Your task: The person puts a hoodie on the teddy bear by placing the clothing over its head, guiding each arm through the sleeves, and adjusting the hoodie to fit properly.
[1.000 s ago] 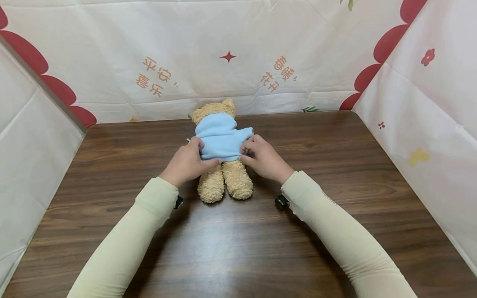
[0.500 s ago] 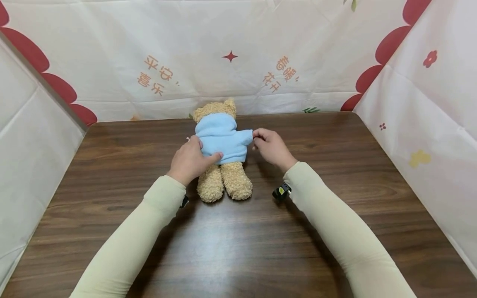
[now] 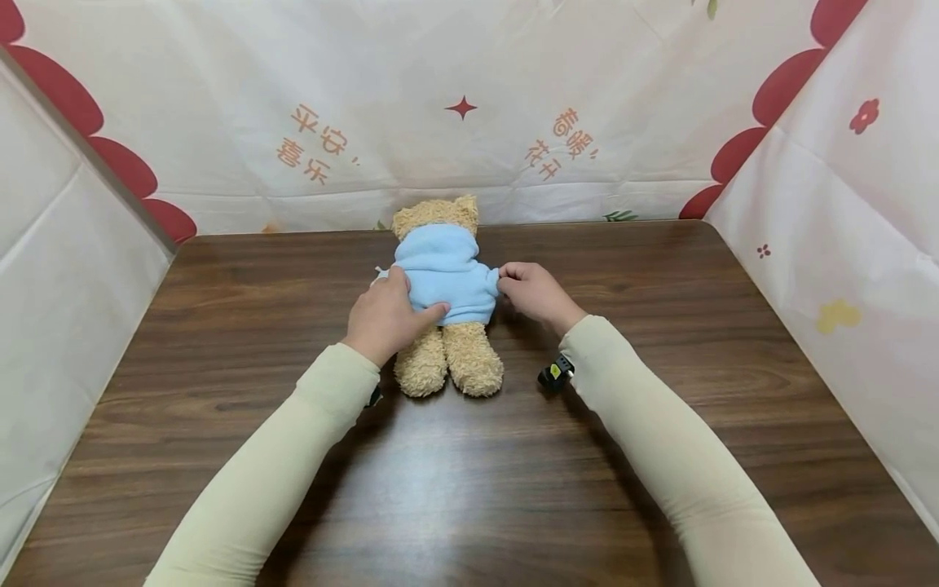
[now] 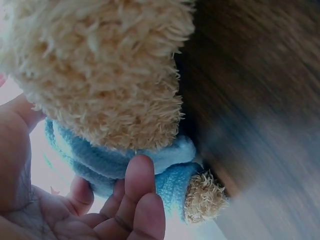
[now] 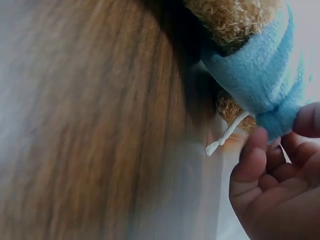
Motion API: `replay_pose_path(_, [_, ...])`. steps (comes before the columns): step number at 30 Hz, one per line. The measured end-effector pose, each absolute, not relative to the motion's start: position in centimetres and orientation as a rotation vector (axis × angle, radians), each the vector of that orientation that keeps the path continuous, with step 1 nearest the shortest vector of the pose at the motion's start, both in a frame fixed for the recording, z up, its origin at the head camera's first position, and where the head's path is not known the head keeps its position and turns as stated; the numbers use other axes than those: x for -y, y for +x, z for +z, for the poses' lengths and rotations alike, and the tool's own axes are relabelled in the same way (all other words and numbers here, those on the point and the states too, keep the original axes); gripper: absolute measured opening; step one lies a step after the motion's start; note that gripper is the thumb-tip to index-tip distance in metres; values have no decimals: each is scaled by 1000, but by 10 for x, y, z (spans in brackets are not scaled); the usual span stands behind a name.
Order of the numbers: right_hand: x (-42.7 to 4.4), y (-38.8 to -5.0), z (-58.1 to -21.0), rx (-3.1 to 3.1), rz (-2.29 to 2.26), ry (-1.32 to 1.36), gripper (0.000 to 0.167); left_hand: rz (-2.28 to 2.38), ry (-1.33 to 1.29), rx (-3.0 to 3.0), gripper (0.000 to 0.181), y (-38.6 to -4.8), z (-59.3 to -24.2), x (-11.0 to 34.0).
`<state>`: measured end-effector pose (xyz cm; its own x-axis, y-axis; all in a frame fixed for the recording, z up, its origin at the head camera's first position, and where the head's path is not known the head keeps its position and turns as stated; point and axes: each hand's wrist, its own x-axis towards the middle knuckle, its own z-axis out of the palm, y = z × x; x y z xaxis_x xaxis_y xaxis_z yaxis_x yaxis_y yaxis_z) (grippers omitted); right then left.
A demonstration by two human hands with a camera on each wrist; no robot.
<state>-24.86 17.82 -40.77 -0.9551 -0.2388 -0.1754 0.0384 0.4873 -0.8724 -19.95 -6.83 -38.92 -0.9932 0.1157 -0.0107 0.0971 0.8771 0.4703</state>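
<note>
A tan teddy bear (image 3: 473, 359) in a blue top (image 3: 451, 285) lies on the table, its legs towards me and no face showing. My left hand (image 3: 385, 318) holds the bear's left side, the thumb across the lower part of the top. In the left wrist view, furry legs partly cover the grip, and a paw (image 4: 205, 197) pokes out of a blue sleeve. At the bear's right side, my right hand (image 3: 539, 293) pinches the end of the other sleeve (image 5: 275, 121). A white cord (image 5: 229, 134) hangs near those fingertips.
The brown wooden table (image 3: 455, 489) extends around the bear. A white printed cloth (image 3: 411, 81) stands along the back edge, and similar cloth walls (image 3: 822, 220) flank both sides. The bear's head almost reaches the back cloth.
My right hand has gone from the top's lower hem up to the sleeve end and now pushes it in, so the sleeve looks shorter. My left hand keeps its place on the bear.
</note>
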Motion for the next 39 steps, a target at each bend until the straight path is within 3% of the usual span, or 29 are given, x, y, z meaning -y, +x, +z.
replay_pose_path(4, [-182, -243, -408, -2540, -1294, -368, 11, 752, 177, -3015, 61, -199, -389, 66])
replay_pose_path(10, [-179, -235, -412, -2692, -940, -613, 33, 782, 165, -3010, 60, -197, -389, 63])
replay_pose_path(14, [-171, -231, -415, -2779, -887, -577, 35, 784, 167, -3006, 60, -196, -390, 63])
replay_pose_path(18, [-165, -228, -416, -2895, -829, -583, 16, 767, 174, -3006, 59, -195, -390, 63])
replay_pose_path(25, [-161, -227, -414, -2932, -858, -607, 41, 756, 190, -3003, 62, -195, -386, 61])
replay_pose_path(33, [-174, -229, -404, -2743, -939, -497, 25, 736, 190, -2996, 71, -196, -387, 63])
replay_pose_path(39, [-179, -234, -406, -2722, -981, -378, 31, 745, 206, -3015, 67, -198, -391, 66])
